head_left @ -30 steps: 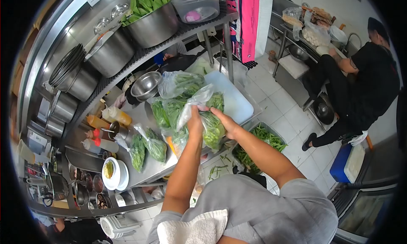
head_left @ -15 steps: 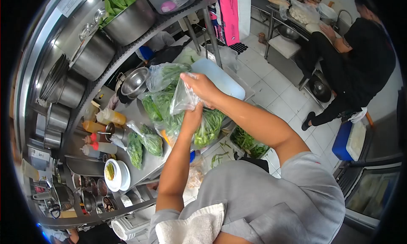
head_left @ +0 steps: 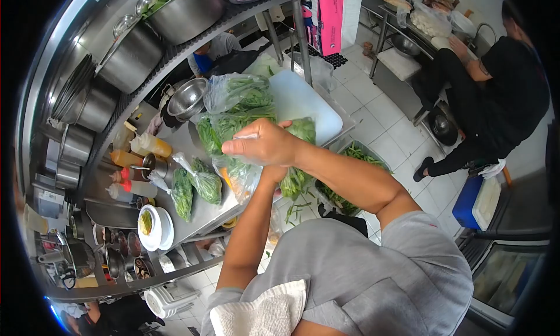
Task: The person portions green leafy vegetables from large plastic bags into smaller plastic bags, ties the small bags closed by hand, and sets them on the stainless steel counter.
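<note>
My right hand [head_left: 262,142] is closed on the gathered neck of a clear plastic bag of green vegetables [head_left: 296,183]. Just beneath it my left hand [head_left: 274,172] is mostly covered; its fingers are hidden. Behind the hands lie more bagged greens [head_left: 242,94] on the steel table, against a pale blue-white board [head_left: 309,105]. To the left, two knotted bags of greens [head_left: 206,183] rest side by side. An orange item in clear plastic [head_left: 240,178] sits close to my left wrist.
Squeeze bottles [head_left: 150,144], a steel bowl [head_left: 188,98] and white plates [head_left: 156,228] stand on the table. A shelf with pots [head_left: 131,56] runs above. A crate of greens [head_left: 344,190] is below right. A co-worker in black [head_left: 501,97] sits at the right; another person is behind the shelf.
My right hand has swung across over my left hand, round the bag's neck. The bag's loose top, spread between my hands before, is now mostly covered by them.
</note>
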The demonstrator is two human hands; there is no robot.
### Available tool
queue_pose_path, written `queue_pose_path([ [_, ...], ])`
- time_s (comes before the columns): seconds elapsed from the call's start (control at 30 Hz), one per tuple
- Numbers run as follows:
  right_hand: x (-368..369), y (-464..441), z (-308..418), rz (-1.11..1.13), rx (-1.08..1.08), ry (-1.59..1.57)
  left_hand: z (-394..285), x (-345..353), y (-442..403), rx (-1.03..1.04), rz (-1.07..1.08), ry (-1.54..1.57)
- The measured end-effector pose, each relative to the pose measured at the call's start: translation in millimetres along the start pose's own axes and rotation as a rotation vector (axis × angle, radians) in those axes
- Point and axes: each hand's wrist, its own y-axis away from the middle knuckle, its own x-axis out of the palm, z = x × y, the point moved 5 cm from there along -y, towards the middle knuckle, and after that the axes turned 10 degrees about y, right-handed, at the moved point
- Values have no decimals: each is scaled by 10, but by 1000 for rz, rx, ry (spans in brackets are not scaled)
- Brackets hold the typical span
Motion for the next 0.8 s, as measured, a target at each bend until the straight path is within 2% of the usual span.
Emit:
queue_pose_path([
  [0.07, -15, -1, 78, 50, -154, 171, -24, -85, -94, 54, -34, -5],
  [0.13, -174, -52, 71, -1, -188, 94, -29, -156, -158, 59, -62, 246],
  [0.17, -266, -64, 95, -55, -228, 14, -77, -170, -138, 60, -70, 246],
  [0.23, -547, 72, 241, -299, -436, 54, 75, -328, -48, -422, -389, 367],
  [0.3, -792, 262, -7, -722, -299, 191, 320, -454, -28, -320, -421, 488],
  [0.33, -722, 293, -274, -717, -303, 189, 397, -516, -19, -233, -448, 608],
  [0.4, -581, 477, -997, -876, 187, 264, 238, -500, -71, -156, -454, 513],
  [0.47, -238, 529, -974, -769, 231, -114, -110, -347, -141, -25, -337, 159],
  [0.5, -232, 525, -970, -744, 208, -108, -448, -223, -100, -201, -352, 138],
  [0.53, -226, 512, -984, -763, 243, -58, -179, -257, -89, -178, -296, 96],
  [0.6, -290, 417, -974, -640, 250, -68, -419, -227, -206, 14, -319, 177],
  [0.63, -265, 421, -816, -658, 155, -86, -400, -235, -259, 172, -299, -12],
  [0.67, -303, 389, -793, -600, 117, 3, -427, -212, -298, 223, -304, 30],
  [0.7, -196, 410, -702, -656, 214, -128, -527, -240, -261, 136, -288, 222],
  [0.73, -185, 418, -760, -612, 203, -77, -588, -208, -243, 57, -253, 429],
  [0.77, -208, 393, -818, -584, 180, -28, -549, -208, -211, 69, -292, 415],
  [0.8, -188, 365, -872, -557, 176, -32, -542, -231, -162, 147, -398, 258],
])
